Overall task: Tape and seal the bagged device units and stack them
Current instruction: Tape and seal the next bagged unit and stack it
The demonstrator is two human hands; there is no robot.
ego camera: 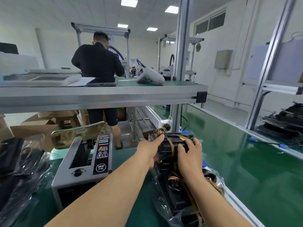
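- Bagged black units (177,199) lie piled on the green table (123,154), beside the grey tape machine (82,166).
- Right hand (190,155) lies flat on the top one, fingers spread.
- Left hand (150,149) touches it with one straight finger.

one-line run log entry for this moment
left hand: index finger on top of bagged device unit | right hand: rests on same unit | tape dispenser: left of unit, untouched
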